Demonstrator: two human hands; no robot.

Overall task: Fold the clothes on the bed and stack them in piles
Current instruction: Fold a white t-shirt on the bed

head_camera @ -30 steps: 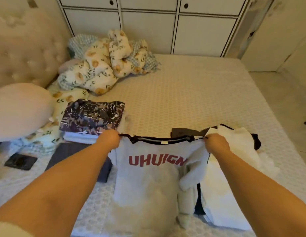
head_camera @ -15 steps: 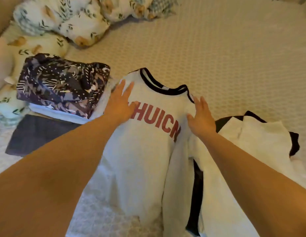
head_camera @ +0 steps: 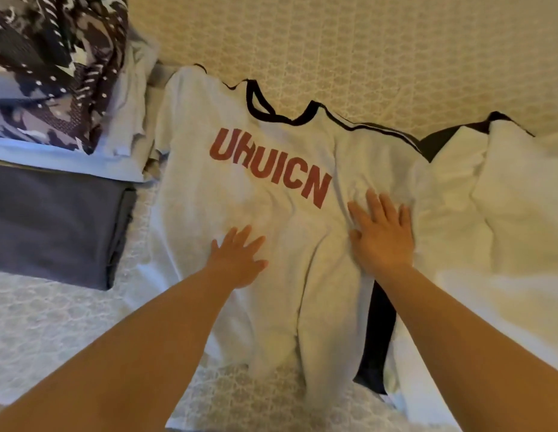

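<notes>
Six red block capitals, reading "UHUICN", run at a slant across the chest of a white T-shirt (head_camera: 240, 194) that lies front-up on the bed (head_camera: 380, 48), its neckline toward the far side and its hem toward the person. In the head view, the only one given, the shirt's round collar is trimmed in a dark band, and a thin dark stripe follows the shoulder seam on the right. Its cloth looks soft and matte, with shallow creases fanning out around both palms and a long fold running down the middle toward the hem. The left hand (head_camera: 238, 260) lies flat on the shirt below the lettering, fingers straight and spread, gripping nothing. The right hand (head_camera: 382, 235) presses flat just right of the last letter, fingers straight and slightly fanned, also gripping nothing. The bed cover is cream with a small repeating geometric pattern that gives it a quilted look. To the left, touching the shirt's sleeve edge, stands a folded pile (head_camera: 53, 151): a dark patterned garment (head_camera: 50, 63) with pale blotches and dotted lines on top, a pale blue layer beneath it, and a smooth slate-grey piece at the bottom. To the right lies a loose heap of white clothing (head_camera: 505, 213) with dark fabric showing under it, overlapped by the shirt's right side.
</notes>
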